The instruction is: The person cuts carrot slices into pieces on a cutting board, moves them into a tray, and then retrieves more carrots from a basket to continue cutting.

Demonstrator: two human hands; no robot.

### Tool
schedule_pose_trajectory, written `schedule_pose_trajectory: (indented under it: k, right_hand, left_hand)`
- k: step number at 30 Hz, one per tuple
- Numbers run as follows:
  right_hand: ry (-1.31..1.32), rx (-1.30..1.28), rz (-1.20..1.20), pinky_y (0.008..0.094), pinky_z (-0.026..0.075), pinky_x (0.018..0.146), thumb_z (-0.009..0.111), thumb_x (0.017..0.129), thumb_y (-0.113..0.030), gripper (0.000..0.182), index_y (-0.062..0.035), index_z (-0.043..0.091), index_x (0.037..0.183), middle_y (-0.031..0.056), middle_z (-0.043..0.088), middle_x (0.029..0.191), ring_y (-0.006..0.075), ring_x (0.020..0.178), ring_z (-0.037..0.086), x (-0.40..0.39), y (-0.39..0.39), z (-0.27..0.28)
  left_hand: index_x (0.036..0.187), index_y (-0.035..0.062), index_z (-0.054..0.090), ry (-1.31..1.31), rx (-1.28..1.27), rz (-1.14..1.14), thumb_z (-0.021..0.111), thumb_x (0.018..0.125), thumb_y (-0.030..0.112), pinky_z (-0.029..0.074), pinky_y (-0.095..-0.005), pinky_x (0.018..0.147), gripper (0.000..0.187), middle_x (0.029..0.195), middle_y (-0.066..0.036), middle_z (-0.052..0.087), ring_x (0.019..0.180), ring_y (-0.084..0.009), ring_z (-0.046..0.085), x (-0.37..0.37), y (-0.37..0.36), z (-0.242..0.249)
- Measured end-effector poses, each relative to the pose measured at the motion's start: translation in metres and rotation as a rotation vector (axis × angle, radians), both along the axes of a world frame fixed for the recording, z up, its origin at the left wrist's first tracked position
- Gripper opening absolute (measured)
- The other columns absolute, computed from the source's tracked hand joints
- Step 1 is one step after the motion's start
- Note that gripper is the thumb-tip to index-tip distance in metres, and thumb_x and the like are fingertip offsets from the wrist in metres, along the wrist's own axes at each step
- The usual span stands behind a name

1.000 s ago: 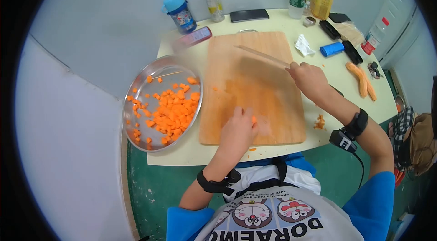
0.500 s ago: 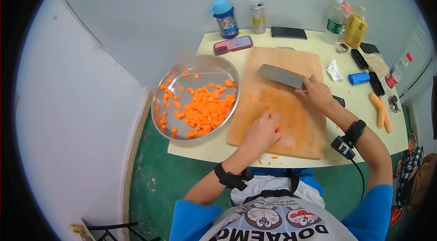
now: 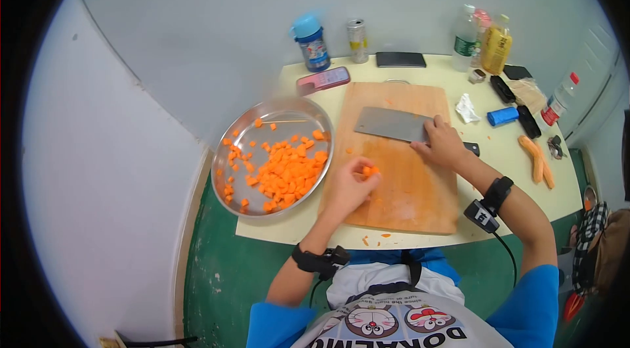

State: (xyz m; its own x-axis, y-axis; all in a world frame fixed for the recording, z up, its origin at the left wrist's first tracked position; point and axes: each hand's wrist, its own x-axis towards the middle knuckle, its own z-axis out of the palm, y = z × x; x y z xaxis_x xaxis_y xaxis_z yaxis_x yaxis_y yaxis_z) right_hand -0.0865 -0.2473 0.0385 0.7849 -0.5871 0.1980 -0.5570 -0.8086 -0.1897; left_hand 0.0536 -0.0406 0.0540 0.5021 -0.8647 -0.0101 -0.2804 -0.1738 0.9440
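Note:
My left hand (image 3: 352, 185) is closed in a pinch on orange carrot pieces (image 3: 371, 171), above the left part of the wooden cutting board (image 3: 413, 197). My right hand (image 3: 443, 144) grips a cleaver (image 3: 392, 125) where the blade meets the black handle. Its broad blade lies low over the upper part of the board and points left. A round metal pan (image 3: 224, 151) to the left of the board holds many diced carrots (image 3: 289, 171). A few small carrot bits and a wet orange stain mark the board.
Two peeled carrots (image 3: 538, 161) lie at the table's right, near a blue roll (image 3: 503, 116) and crumpled tissue (image 3: 466, 109). Along the back stand a blue flask (image 3: 312, 46), a can (image 3: 357, 41) and several bottles; two phones lie there. Carrot scraps (image 3: 374, 239) dot the front edge.
My left hand has lifted from the board's middle and moved left toward the pan, with carrot pieces now showing in its fingers. The cleaver has been lowered flatter toward the board.

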Motion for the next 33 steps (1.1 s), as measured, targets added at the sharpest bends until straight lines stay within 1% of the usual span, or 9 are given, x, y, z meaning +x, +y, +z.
schedule_pose_trajectory:
  k: [2, 6, 8, 10, 15, 16, 18, 25, 33]
  right_hand:
    - [0.029, -0.021, 0.011, 0.0424, 0.044, 0.074, 0.062, 0.076, -0.043, 0.052, 0.0023, 0.051, 0.099, 0.0201, 0.049, 0.099, 0.0346, 0.084, 0.055, -0.002, 0.0, 0.001]
    - [-0.015, -0.053, 0.011, 0.0411, 0.043, 0.075, 0.063, 0.075, -0.041, 0.049, 0.0006, 0.052, 0.097, 0.0178, 0.049, 0.099, 0.0327, 0.085, 0.054, -0.023, 0.006, 0.012]
    - [-0.25, -0.122, 0.118, 0.0411, 0.041, 0.073, 0.06, 0.079, -0.031, 0.033, -0.0018, 0.053, 0.091, 0.0149, 0.051, 0.092, 0.0312, 0.083, 0.053, -0.044, 0.01, 0.009]
    - [-0.244, -0.073, 0.079, 0.0411, 0.04, 0.072, 0.057, 0.081, -0.026, 0.025, -0.0025, 0.052, 0.089, 0.0136, 0.052, 0.088, 0.031, 0.082, 0.052, -0.07, 0.017, 0.002]
    - [-0.252, 0.047, -0.083, 0.039, 0.036, 0.073, 0.052, 0.083, -0.014, 0.011, -0.0038, 0.052, 0.081, 0.0111, 0.053, 0.082, 0.0297, 0.079, 0.049, -0.143, 0.056, -0.012]
    - [-0.253, 0.038, -0.115, 0.039, 0.036, 0.073, 0.052, 0.083, -0.014, 0.011, -0.0038, 0.052, 0.081, 0.0111, 0.053, 0.082, 0.0297, 0.079, 0.049, -0.156, 0.061, -0.019]
    - [-0.368, -0.053, -0.172, 0.0386, 0.036, 0.074, 0.054, 0.082, -0.014, 0.011, -0.0038, 0.054, 0.078, 0.0107, 0.052, 0.084, 0.0284, 0.079, 0.048, -0.177, 0.067, -0.036]
    - [-0.627, -0.336, -0.186, 0.0368, 0.035, 0.075, 0.058, 0.078, -0.012, 0.009, -0.0053, 0.053, 0.074, 0.0085, 0.052, 0.082, 0.0249, 0.081, 0.049, -0.173, 0.066, -0.039]
    - [-0.699, -0.385, -0.332, 0.0361, 0.035, 0.071, 0.055, 0.08, -0.011, 0.008, -0.0053, 0.053, 0.074, 0.0073, 0.053, 0.073, 0.0243, 0.074, 0.049, -0.174, 0.063, -0.043]
  left_hand:
    - [0.095, 0.0029, 0.055, 0.165, -0.124, 0.14, 0.064, 0.078, 0.009, 0.044, -0.0192, 0.04, 0.02, 0.079, -0.004, 0.059, 0.049, -0.006, 0.05, 0.01, 0.005, 0.011]
    - [0.093, 0.0032, 0.058, -0.084, -0.186, 0.392, 0.068, 0.073, 0.012, 0.048, -0.0242, 0.047, 0.024, 0.079, -0.006, 0.056, 0.059, -0.0105, 0.055, 0.045, 0.025, 0.035]
    - [0.095, 0.0015, 0.058, -0.593, -0.059, 0.456, 0.068, 0.072, 0.015, 0.049, -0.0317, 0.064, 0.028, 0.082, -0.009, 0.058, 0.073, -0.0181, 0.058, 0.087, 0.04, 0.017]
    - [0.096, 0.001, 0.058, -0.652, 0.051, 0.462, 0.067, 0.072, 0.016, 0.045, -0.0352, 0.075, 0.03, 0.085, -0.012, 0.059, 0.085, -0.0244, 0.057, 0.102, 0.051, 0.015]
    - [0.094, 0.0009, 0.06, -1.287, -0.116, 0.485, 0.06, 0.079, 0.013, 0.044, -0.0324, 0.07, 0.019, 0.085, -0.011, 0.059, 0.081, -0.0243, 0.055, 0.129, 0.063, -0.019]
    - [0.094, 0.0009, 0.06, -1.281, -0.141, 0.461, 0.06, 0.079, 0.013, 0.044, -0.0324, 0.07, 0.019, 0.085, -0.011, 0.059, 0.081, -0.0243, 0.055, 0.116, 0.058, -0.005]
    - [0.095, 0.0008, 0.061, -0.788, 0.023, 0.496, 0.056, 0.082, 0.012, 0.043, -0.0295, 0.066, 0.017, 0.088, -0.01, 0.061, 0.076, -0.0212, 0.055, 0.079, 0.06, 0.031]
    - [0.091, -0.0021, 0.06, -0.595, -0.358, 0.187, 0.047, 0.09, 0.014, 0.038, -0.0238, 0.055, 0.021, 0.07, -0.006, 0.056, 0.064, -0.011, 0.051, 0.003, 0.049, 0.03]
    - [0.089, -0.0024, 0.061, -0.38, -0.212, 0.129, 0.048, 0.091, 0.017, 0.037, -0.0211, 0.052, 0.024, 0.07, -0.004, 0.055, 0.065, -0.0086, 0.051, -0.007, 0.087, -0.001]
